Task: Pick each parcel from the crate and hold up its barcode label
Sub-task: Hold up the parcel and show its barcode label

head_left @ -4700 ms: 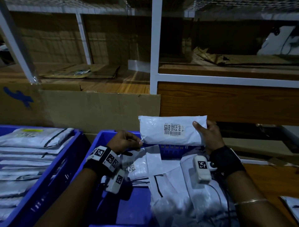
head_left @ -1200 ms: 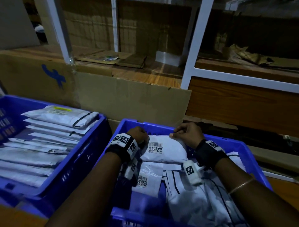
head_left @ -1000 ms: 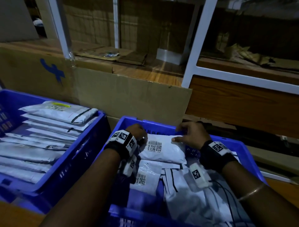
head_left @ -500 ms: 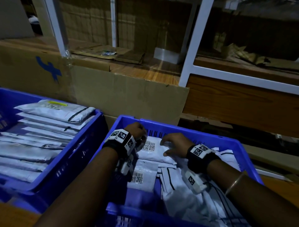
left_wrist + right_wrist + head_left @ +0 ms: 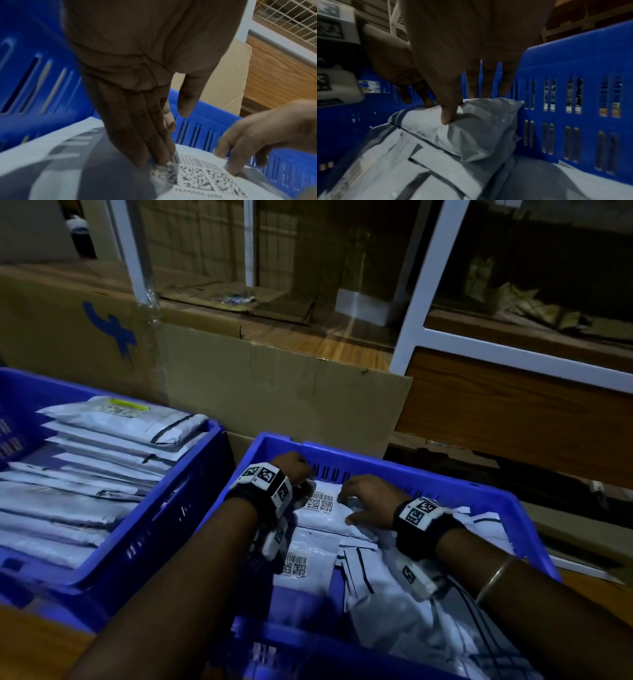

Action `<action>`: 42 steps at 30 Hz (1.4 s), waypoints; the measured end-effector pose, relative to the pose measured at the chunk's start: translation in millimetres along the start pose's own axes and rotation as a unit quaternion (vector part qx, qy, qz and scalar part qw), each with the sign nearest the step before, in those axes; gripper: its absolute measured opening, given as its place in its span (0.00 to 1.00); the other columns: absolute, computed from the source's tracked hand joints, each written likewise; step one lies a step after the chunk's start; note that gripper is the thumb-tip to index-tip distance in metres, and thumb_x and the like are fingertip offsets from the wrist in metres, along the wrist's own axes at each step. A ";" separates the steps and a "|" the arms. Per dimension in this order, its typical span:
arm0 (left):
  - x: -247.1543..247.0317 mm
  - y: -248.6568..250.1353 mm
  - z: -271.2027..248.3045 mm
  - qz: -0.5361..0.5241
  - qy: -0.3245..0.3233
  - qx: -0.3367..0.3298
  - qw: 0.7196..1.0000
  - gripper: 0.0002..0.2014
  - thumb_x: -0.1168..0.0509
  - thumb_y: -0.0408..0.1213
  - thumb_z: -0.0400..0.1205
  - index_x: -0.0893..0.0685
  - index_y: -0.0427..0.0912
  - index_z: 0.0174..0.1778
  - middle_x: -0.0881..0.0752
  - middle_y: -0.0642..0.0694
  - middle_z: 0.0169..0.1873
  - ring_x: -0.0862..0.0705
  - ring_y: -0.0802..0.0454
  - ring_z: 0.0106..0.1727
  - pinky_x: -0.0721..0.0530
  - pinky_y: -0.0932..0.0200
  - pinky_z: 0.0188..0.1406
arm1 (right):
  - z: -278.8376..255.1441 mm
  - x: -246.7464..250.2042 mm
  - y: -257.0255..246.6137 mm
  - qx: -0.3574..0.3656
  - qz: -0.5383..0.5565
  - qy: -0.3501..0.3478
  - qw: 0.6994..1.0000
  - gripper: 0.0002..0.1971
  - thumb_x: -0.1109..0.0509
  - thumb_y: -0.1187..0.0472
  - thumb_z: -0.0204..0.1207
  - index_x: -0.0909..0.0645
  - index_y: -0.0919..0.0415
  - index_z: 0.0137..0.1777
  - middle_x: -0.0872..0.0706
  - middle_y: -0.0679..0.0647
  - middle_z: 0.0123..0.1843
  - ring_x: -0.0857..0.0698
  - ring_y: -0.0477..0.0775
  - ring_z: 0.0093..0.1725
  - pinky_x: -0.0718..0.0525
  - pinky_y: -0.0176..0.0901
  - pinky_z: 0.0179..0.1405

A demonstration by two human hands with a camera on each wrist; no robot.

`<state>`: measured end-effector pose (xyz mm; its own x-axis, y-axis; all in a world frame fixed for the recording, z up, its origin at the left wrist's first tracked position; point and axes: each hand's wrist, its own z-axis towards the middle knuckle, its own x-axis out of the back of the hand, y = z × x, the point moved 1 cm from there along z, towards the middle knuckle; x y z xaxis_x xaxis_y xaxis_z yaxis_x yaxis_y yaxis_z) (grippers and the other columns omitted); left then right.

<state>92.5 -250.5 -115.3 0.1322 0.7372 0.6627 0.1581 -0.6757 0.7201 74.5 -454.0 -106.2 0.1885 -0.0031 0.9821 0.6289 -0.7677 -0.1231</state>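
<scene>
head view: both hands are down in the blue crate point(image 5: 486, 501) at its far wall, on a white parcel point(image 5: 322, 517) that lies flat with its barcode label point(image 5: 319, 501) facing up. the left hand point(image 5: 291, 472) is at the parcel's left end, the right hand point(image 5: 371, 501) on its right end. a few seconds ago a parcel was held up above the crate with its label to the camera; now none is raised, and over the last second the right hand has slid from the rim onto the parcel. i judge one showing is finished and this parcel is either just set down or about to be lifted; which, i cannot tell. a second label point(image 5: 294, 565) shows on a parcel nearer the person, with more heaped to the right. the other blue crate point(image 5: 191, 474) on the left holds stacked parcels.

left wrist view: the left hand's fingers point(image 5: 154, 142) are straight and together, tips pressing the parcel at the label's edge, thumb free; nothing is gripped. the right hand's fingertips point(image 5: 233, 166) touch the far side of the label.

right wrist view: the right hand's thumb point(image 5: 448, 112) presses on top of the parcel's end point(image 5: 479, 128) while its fingers reach down behind that end, so it pinches the parcel against the crate wall point(image 5: 573, 101).
</scene>
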 end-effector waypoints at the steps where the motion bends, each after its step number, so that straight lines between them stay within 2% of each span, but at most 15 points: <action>1: 0.2 -0.2 -0.2 0.005 0.000 0.000 1.000 0.11 0.31 0.35 0.78 0.11 0.37 0.53 0.11 0.37 0.54 0.14 0.41 0.56 0.16 0.52 0.58 | -1.3 1.7 -2.0 0.007 -0.009 0.007 1.000 0.21 0.18 0.52 0.67 0.14 0.54 0.60 0.17 0.51 0.59 0.19 0.55 0.60 0.19 0.49 0.58; 5: 0.4 0.8 -0.7 0.012 -0.001 -0.006 1.000 0.10 0.32 0.35 0.79 0.11 0.38 0.53 0.11 0.39 0.55 0.14 0.42 0.57 0.18 0.54 0.56 | -8.4 7.0 -17.9 0.040 -0.015 0.037 0.998 0.12 0.22 0.52 0.70 0.11 0.52 0.53 0.19 0.53 0.51 0.20 0.55 0.53 0.18 0.49 0.49; 7: 1.2 1.7 -1.4 0.018 0.000 -0.005 1.000 0.10 0.32 0.36 0.79 0.11 0.38 0.54 0.12 0.40 0.56 0.15 0.43 0.58 0.19 0.56 0.55 | -9.8 5.2 -26.8 0.029 -0.004 -0.005 1.000 0.07 0.26 0.54 0.72 0.10 0.51 0.48 0.14 0.50 0.47 0.15 0.53 0.49 0.15 0.50 0.46; 10: 3.1 2.5 -1.4 0.019 0.003 -0.004 1.000 0.10 0.31 0.37 0.79 0.10 0.39 0.53 0.12 0.41 0.58 0.16 0.44 0.60 0.21 0.59 0.54 | -8.2 -6.5 -33.3 -0.001 0.012 -0.072 0.997 0.06 0.27 0.56 0.71 0.08 0.51 0.45 0.08 0.47 0.42 0.11 0.50 0.42 0.11 0.49 0.42; 13: 3.9 3.7 -3.1 0.016 -0.002 -0.011 1.000 0.10 0.31 0.37 0.80 0.11 0.37 0.55 0.14 0.41 0.61 0.17 0.44 0.63 0.23 0.58 0.57 | -4.3 -14.7 -35.5 -0.033 0.002 -0.074 0.997 0.11 0.20 0.49 0.67 0.09 0.51 0.48 0.08 0.49 0.45 0.10 0.52 0.46 0.11 0.50 0.46; 18: 4.0 4.3 -2.8 -0.001 -0.017 -0.012 1.000 0.13 0.33 0.35 0.81 0.13 0.32 0.58 0.15 0.37 0.62 0.17 0.40 0.63 0.19 0.50 0.65 | 2.1 -21.3 -34.0 -0.066 0.003 -0.062 0.996 0.17 0.18 0.45 0.65 0.10 0.50 0.52 0.08 0.50 0.49 0.10 0.54 0.50 0.11 0.51 0.50; 22: 5.6 4.5 -4.8 0.012 -0.018 -0.012 1.000 0.12 0.32 0.38 0.81 0.12 0.37 0.57 0.18 0.41 0.66 0.20 0.45 0.67 0.23 0.54 0.67 | 2.4 -24.3 -37.3 -0.071 -0.029 -0.075 0.994 0.19 0.20 0.44 0.67 0.12 0.49 0.56 0.10 0.50 0.54 0.12 0.55 0.53 0.12 0.49 0.50; 25: 5.7 6.4 -7.1 0.016 -0.015 -0.005 1.000 0.14 0.35 0.36 0.83 0.14 0.35 0.62 0.18 0.37 0.66 0.20 0.43 0.68 0.23 0.55 0.66 | 3.1 -27.5 -40.0 -0.079 -0.046 -0.067 0.994 0.16 0.20 0.46 0.68 0.12 0.49 0.54 0.10 0.51 0.54 0.12 0.58 0.53 0.15 0.45 0.47; 28: 5.9 9.2 -10.2 -0.005 -0.011 0.015 1.000 0.15 0.36 0.34 0.83 0.17 0.32 0.64 0.15 0.33 0.62 0.16 0.39 0.63 0.21 0.59 0.53 | 0.9 -26.9 -38.8 -0.084 -0.006 -0.062 0.995 0.09 0.21 0.52 0.70 0.11 0.52 0.48 0.10 0.51 0.48 0.12 0.55 0.48 0.17 0.42 0.43; 31: 5.5 9.6 -10.1 -0.013 -0.014 0.013 1.000 0.15 0.37 0.34 0.83 0.17 0.31 0.64 0.15 0.33 0.61 0.14 0.39 0.59 0.19 0.57 0.52 | -3.2 -16.1 -34.2 -0.063 0.070 -0.035 0.995 0.02 0.25 0.58 0.69 0.12 0.54 0.40 0.13 0.47 0.38 0.15 0.49 0.41 0.21 0.37 0.40; 34: 3.5 10.5 -8.5 -0.023 -0.020 0.011 0.999 0.15 0.37 0.33 0.83 0.17 0.29 0.62 0.13 0.32 0.58 0.17 0.45 0.38 0.19 0.62 0.34 | -7.7 -0.1 -24.0 -0.066 0.152 0.015 0.986 0.06 0.27 0.65 0.70 0.16 0.54 0.35 0.13 0.48 0.35 0.16 0.46 0.37 0.23 0.31 0.34; 36: 3.1 11.6 -9.3 -0.029 -0.027 0.011 0.999 0.14 0.36 0.33 0.83 0.17 0.29 0.62 0.13 0.32 0.57 0.18 0.48 0.32 0.20 0.64 0.30 | -11.3 7.3 -14.1 -0.086 0.215 0.044 0.972 0.09 0.27 0.68 0.72 0.18 0.55 0.34 0.13 0.52 0.36 0.15 0.48 0.36 0.22 0.35 0.34; 38: 4.0 12.0 -9.2 -0.030 -0.034 0.008 0.999 0.14 0.35 0.34 0.83 0.16 0.29 0.60 0.13 0.32 0.58 0.14 0.42 0.42 0.15 0.58 0.43 | -15.1 9.5 -6.5 -0.103 0.288 0.062 0.950 0.11 0.31 0.71 0.76 0.22 0.56 0.36 0.16 0.55 0.34 0.19 0.49 0.30 0.24 0.36 0.29; 40: 7.2 13.3 -11.3 -0.013 -0.034 0.003 0.999 0.14 0.34 0.35 0.82 0.15 0.30 0.60 0.13 0.33 0.59 0.14 0.37 0.58 0.18 0.52 0.57 | -17.8 9.1 -2.8 -0.113 0.380 0.078 0.915 0.11 0.35 0.74 0.79 0.25 0.60 0.38 0.22 0.60 0.30 0.23 0.51 0.25 0.26 0.34 0.22; 42: 10.5 15.8 -15.5 0.008 -0.038 -0.012 0.999 0.14 0.33 0.37 0.82 0.13 0.32 0.59 0.14 0.35 0.60 0.17 0.39 0.63 0.20 0.55 0.58 | -18.7 8.4 1.9 -0.125 0.450 0.107 0.878 0.12 0.39 0.77 0.81 0.27 0.63 0.39 0.27 0.60 0.27 0.27 0.52 0.22 0.28 0.32 0.19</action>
<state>81.2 -253.5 -93.8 0.2077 0.7247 0.6570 0.1330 -0.6863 0.7150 63.2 -467.5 -95.5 0.3620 -0.7792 0.5117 0.1081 -0.5101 -0.8533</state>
